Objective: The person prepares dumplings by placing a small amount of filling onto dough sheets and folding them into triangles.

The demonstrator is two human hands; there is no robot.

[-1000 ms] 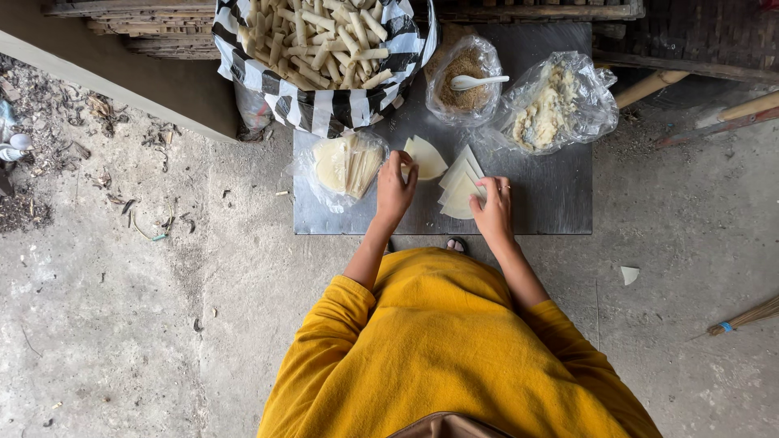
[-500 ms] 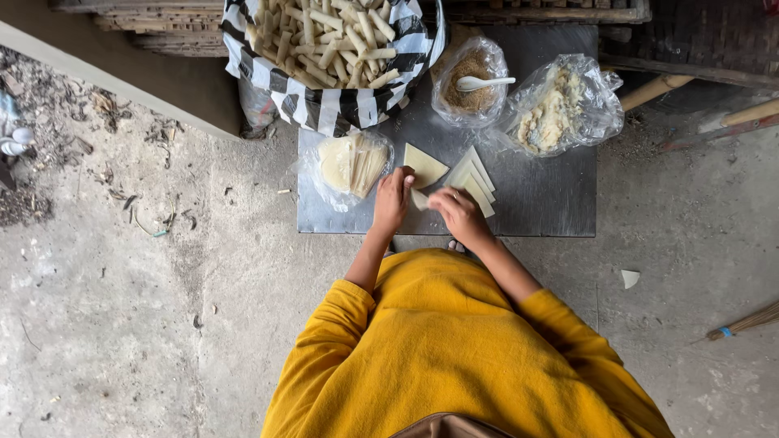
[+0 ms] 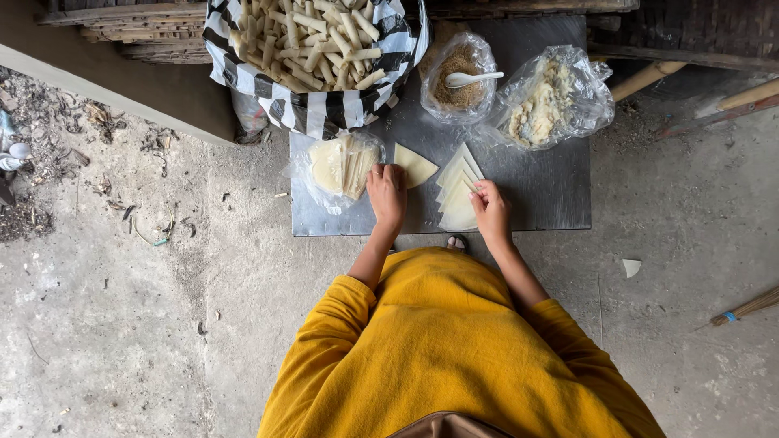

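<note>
My left hand (image 3: 386, 193) lies on the grey metal sheet (image 3: 552, 195), its fingertips on the near corner of a single pale triangular wrapper (image 3: 415, 165). My right hand (image 3: 489, 207) is to the right, fingers pinched on the top sheet of a fanned stack of wrappers (image 3: 454, 199). A clear bag of more wrappers (image 3: 339, 165) sits just left of my left hand. Yellow sleeves cover both arms.
A black-and-white striped bag of rolled sticks (image 3: 312, 49) stands at the back left. Behind the sheet are a bag of brown filling with a white spoon (image 3: 460, 77) and a bag of pale crumbly filling (image 3: 548, 97). Bare concrete floor (image 3: 122, 324) surrounds it; a broom end (image 3: 742, 308) lies right.
My right hand has moved from beside my left hand out to the fanned stack on the right. My left hand has stayed at the single wrapper.
</note>
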